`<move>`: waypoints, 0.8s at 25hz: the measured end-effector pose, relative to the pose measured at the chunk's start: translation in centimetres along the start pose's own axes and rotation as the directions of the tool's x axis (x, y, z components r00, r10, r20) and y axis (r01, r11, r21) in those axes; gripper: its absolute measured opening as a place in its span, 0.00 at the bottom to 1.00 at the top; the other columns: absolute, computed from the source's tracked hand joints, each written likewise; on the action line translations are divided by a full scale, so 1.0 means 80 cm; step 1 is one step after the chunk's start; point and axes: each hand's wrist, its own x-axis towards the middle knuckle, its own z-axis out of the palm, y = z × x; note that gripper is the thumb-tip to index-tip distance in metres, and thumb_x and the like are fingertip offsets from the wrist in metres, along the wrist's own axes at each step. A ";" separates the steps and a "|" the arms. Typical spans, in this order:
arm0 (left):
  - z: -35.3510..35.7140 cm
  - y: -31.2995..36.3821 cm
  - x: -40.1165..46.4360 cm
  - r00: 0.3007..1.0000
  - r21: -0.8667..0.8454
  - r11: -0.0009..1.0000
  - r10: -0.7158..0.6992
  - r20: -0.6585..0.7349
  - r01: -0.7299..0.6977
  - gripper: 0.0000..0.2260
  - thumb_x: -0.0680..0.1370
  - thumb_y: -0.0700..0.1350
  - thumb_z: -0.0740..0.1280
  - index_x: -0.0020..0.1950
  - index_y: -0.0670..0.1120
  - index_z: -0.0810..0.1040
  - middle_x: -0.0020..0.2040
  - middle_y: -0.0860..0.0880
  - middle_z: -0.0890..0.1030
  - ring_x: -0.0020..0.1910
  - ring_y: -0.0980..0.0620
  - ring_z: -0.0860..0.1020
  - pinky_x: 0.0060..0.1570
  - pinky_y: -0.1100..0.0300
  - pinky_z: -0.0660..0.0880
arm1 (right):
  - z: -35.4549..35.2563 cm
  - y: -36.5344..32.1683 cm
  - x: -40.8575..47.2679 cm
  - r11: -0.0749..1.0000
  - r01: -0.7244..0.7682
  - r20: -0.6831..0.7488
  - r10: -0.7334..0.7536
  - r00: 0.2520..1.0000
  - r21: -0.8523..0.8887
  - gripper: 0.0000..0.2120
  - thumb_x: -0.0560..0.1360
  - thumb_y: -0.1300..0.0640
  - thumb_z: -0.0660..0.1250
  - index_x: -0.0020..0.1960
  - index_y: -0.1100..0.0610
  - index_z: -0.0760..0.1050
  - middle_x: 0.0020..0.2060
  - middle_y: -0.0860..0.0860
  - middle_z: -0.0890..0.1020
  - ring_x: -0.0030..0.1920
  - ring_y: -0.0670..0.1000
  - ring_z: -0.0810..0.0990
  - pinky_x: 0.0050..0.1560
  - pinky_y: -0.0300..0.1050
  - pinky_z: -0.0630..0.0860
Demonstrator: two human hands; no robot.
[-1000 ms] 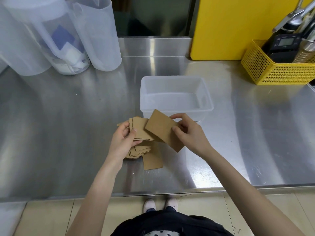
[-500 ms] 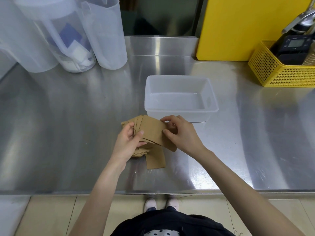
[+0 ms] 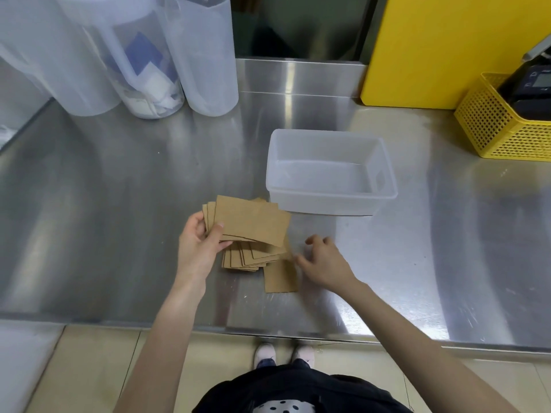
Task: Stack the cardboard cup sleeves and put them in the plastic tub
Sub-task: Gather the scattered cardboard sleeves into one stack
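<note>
Left hand (image 3: 198, 248) grips fanned sleeve stack (image 3: 250, 223) for squaring; right hand (image 3: 323, 262) empty, fingers spread, nr loose sleeve (image 3: 280, 277) on worktop (image 3: 119, 189).

You have one view only, from the camera on your head, so nothing is shared with a second view. It looks forward and steeply down, close over the steel surface (image 3: 119, 204), whose near edge crosses the lower third of the frame. Your own shoes (image 3: 284, 354) and the floor tiles (image 3: 98, 368) show at 6 o'clock. Both forearms enter from 6 o'clock and reach toward the centre. The wide lens bends the edges: the clear pitchers (image 3: 167, 55) at 11 o'clock lean outward, and the yellow basket (image 3: 489, 126) at 2 o'clock is cut by the frame. The plastic tub (image 3: 384, 162) sits just past centre toward 1 o'clock.
</note>
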 end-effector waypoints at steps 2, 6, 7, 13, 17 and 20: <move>-0.002 0.000 0.000 1.000 -0.008 1.000 0.002 -0.017 -0.002 0.11 0.76 0.36 0.60 0.58 0.44 0.69 0.56 0.46 0.77 0.45 0.58 0.77 0.36 0.72 0.78 | 0.019 -0.007 -0.002 0.992 -0.024 0.002 0.025 1.000 -0.123 0.28 0.71 0.42 0.64 0.60 0.63 0.65 0.60 0.61 0.70 0.62 0.62 0.69 0.60 0.55 0.69; -0.007 0.001 0.000 0.999 -0.005 1.000 0.003 -0.038 -0.003 0.13 0.76 0.36 0.59 0.60 0.41 0.69 0.56 0.46 0.77 0.45 0.58 0.77 0.36 0.72 0.78 | 0.035 -0.026 -0.001 0.970 -0.016 -0.078 -0.003 0.997 -0.242 0.35 0.67 0.36 0.64 0.58 0.63 0.64 0.59 0.60 0.68 0.61 0.61 0.68 0.60 0.53 0.67; -0.007 0.001 0.000 0.999 0.000 1.000 0.002 -0.040 -0.002 0.13 0.76 0.36 0.59 0.60 0.41 0.69 0.56 0.46 0.77 0.45 0.58 0.77 0.36 0.73 0.78 | 0.037 -0.028 0.000 0.962 -0.008 -0.076 -0.013 0.997 -0.271 0.35 0.67 0.36 0.65 0.59 0.64 0.64 0.59 0.60 0.68 0.61 0.60 0.67 0.60 0.53 0.67; -0.003 0.002 0.000 0.999 0.008 1.000 -0.003 -0.036 0.004 0.13 0.77 0.36 0.59 0.61 0.41 0.68 0.55 0.47 0.77 0.45 0.60 0.76 0.36 0.73 0.77 | 0.039 -0.034 0.009 0.960 -0.034 -0.034 0.026 0.999 -0.278 0.36 0.68 0.39 0.67 0.62 0.65 0.63 0.61 0.60 0.66 0.62 0.60 0.66 0.61 0.52 0.66; -0.002 0.003 0.000 1.000 0.010 1.000 0.003 -0.029 -0.003 0.11 0.76 0.36 0.59 0.58 0.43 0.69 0.55 0.48 0.77 0.45 0.59 0.77 0.35 0.73 0.77 | 0.040 -0.034 0.010 0.972 -0.081 -0.052 0.071 0.996 -0.223 0.35 0.67 0.42 0.69 0.61 0.65 0.63 0.61 0.61 0.68 0.62 0.61 0.67 0.62 0.52 0.66; -0.001 0.004 -0.002 1.000 0.016 1.000 0.010 -0.021 -0.010 0.09 0.77 0.36 0.59 0.55 0.46 0.69 0.54 0.49 0.77 0.45 0.59 0.77 0.35 0.73 0.77 | 0.035 -0.032 0.008 0.981 -0.087 -0.065 0.077 0.995 -0.175 0.30 0.68 0.45 0.69 0.58 0.64 0.63 0.59 0.62 0.72 0.62 0.62 0.70 0.61 0.53 0.67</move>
